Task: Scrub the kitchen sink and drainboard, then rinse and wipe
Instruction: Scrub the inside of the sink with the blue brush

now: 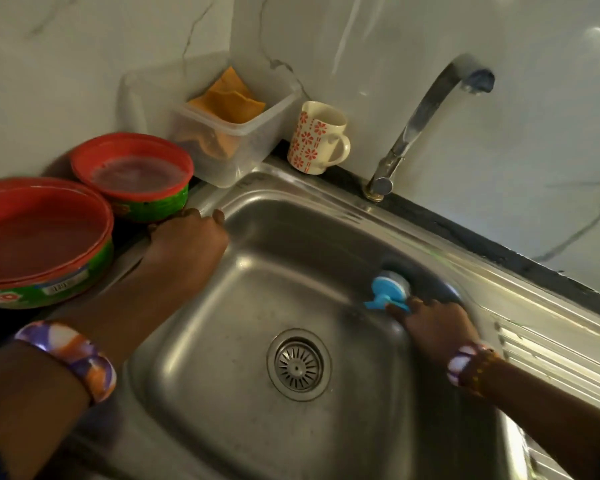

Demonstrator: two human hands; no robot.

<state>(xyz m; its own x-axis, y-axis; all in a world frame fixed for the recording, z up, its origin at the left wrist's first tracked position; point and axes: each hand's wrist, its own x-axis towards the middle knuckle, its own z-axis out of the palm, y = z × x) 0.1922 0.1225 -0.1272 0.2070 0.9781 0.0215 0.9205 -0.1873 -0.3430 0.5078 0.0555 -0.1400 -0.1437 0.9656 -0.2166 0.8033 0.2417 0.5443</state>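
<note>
**Scrubber against the right wall of the sink**

From my head camera: my right hand [433, 327] grips the blue-handled scrubber [392, 291], fingers curled round the handle, and presses its grey pad against the sink's [222, 306] far right inner wall, just below the rim. The handle points back toward my wrist, the pad away toward the wall, so its long axis runs near-right to far-left. My left hand [187, 240] rests on the sink's far left corner, fingers curled over the edge and gripping it. The round drain [298, 364] sits in the basin floor, nearer me, between my two arms. The ribbed drainboard [551, 355] stretches off to the right.

One tap [426, 123] stands at the far edge, its spout arching right. One mug [317, 138] with red flowers stands left of it, beside one clear tub [236, 133] holding orange cloths. Two red-lidded green tubs [132, 174] [42, 240] sit on the left; their label writing is too blurred to read. I wear one patterned bangle [73, 358] on each wrist
</note>
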